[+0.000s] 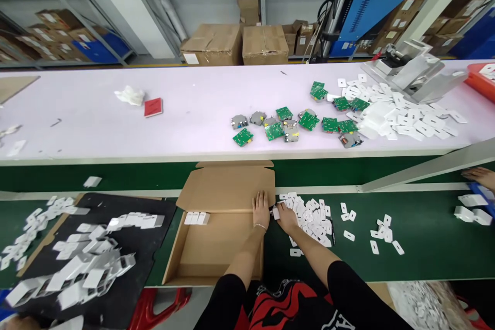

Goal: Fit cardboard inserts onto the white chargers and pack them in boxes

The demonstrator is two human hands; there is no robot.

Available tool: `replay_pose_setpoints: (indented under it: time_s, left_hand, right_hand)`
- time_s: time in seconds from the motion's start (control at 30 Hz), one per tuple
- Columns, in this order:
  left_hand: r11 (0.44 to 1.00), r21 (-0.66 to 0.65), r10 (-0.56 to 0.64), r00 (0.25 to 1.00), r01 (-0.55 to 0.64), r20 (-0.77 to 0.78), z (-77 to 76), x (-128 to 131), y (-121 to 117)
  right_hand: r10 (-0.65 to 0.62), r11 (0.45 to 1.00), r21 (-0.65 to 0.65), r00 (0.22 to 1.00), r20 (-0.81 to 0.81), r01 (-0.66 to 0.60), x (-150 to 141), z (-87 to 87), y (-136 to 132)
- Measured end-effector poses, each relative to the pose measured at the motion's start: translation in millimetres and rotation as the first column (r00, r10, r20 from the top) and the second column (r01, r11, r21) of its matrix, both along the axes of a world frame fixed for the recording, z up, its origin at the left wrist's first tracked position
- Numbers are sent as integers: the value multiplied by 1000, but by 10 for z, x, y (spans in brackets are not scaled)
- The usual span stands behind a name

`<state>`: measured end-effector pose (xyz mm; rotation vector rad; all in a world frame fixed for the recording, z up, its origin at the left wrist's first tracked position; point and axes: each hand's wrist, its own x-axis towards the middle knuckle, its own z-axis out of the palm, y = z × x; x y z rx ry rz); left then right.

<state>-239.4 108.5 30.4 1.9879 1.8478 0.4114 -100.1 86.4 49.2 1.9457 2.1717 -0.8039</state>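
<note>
My left hand lies with its fingers stretched out over the right side of an open cardboard box, near the fold of its raised lid. Several small white plastic housings stand in a row in the box's far left corner. Just right of the box, my right hand is closed on a small white plastic housing, partly hidden by the fingers. Around and beyond this hand spreads a pile of flat white plastic plates, each with a small slot.
Left, a black board carries white housings. On the raised white shelf lie green circuit boards, heaped white plates, a metal fixture and a red booklet. At far right, another person's hand is near a blue tray.
</note>
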Motion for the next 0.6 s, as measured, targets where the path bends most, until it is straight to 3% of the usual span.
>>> replay_pose_setpoints:
  time_s: [0.17, 0.3, 0.47, 0.6]
  left_hand:
    - [999, 31, -40, 998, 41, -45, -125, -123, -167]
    - [997, 62, -53, 998, 56, -45, -155, -166, -255]
    - [994, 107, -26, 1000, 27, -8, -69, -181, -327]
    - [990, 104, 95, 995, -96, 8, 33, -254, -584]
  right_hand:
    - [-114, 993, -13, 988, -103, 114, -100, -117, 207]
    - [-140, 990, -6, 968, -209, 142, -144, -208, 223]
    - [-134, 985, 67, 957, -255, 156, -106, -231, 136]
    - [-175, 966, 149, 958, -228, 212, -36, -214, 91]
